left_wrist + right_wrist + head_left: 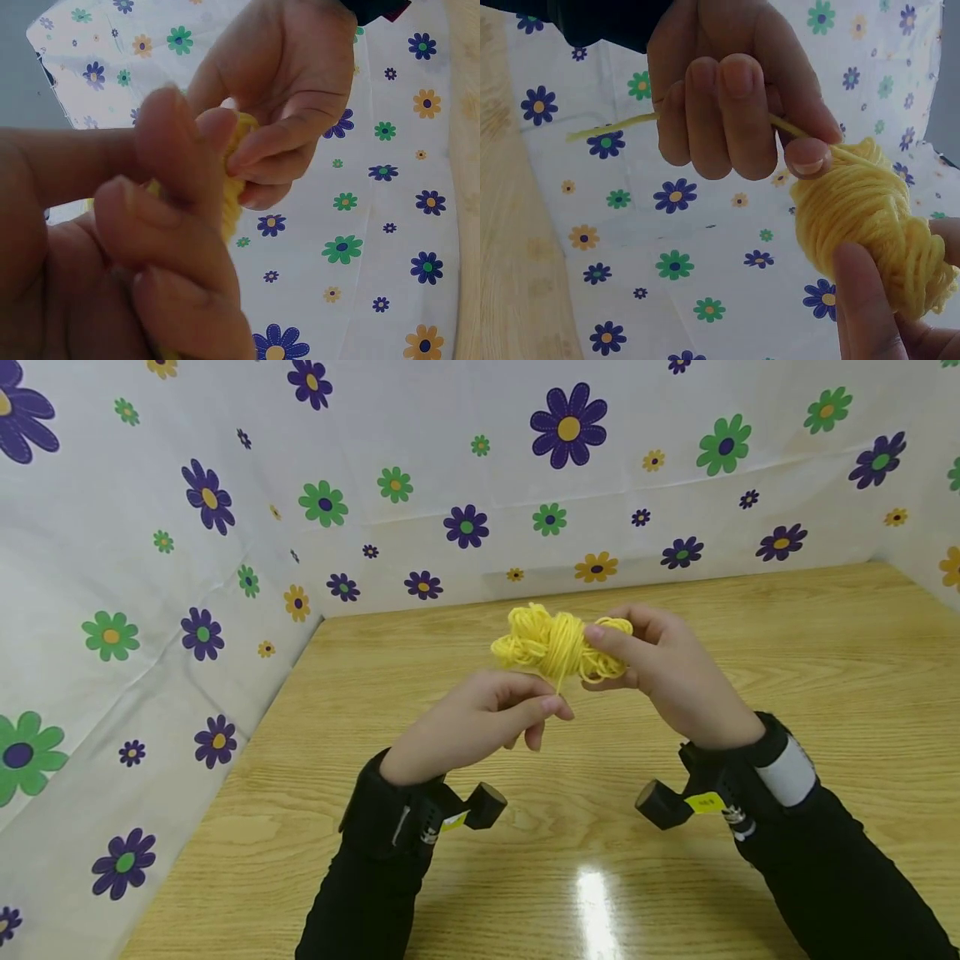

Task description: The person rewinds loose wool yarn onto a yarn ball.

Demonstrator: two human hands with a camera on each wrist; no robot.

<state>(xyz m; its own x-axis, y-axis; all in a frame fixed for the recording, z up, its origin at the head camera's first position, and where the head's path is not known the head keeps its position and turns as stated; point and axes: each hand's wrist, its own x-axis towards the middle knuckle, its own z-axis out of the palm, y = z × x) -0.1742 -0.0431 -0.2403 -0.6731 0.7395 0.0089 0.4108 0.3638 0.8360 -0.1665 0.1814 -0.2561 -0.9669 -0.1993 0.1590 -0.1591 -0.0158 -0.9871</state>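
Observation:
A bundle of yellow yarn, wrapped round its middle with loose loops at both ends, is held above the table. My right hand grips its right end between thumb and fingers. Just below and to the left, my left hand pinches a strand that runs down from the wrapped middle. In the right wrist view the yarn strand passes behind the curled fingers of the left hand, and its loose tail sticks out past them. Seen from the left wrist, the fingers hide most of the yarn bundle.
Beneath both hands lies a wooden table. A white cloth with printed flowers stands behind the table and along its left side. Each wrist wears a black strap with a small camera.

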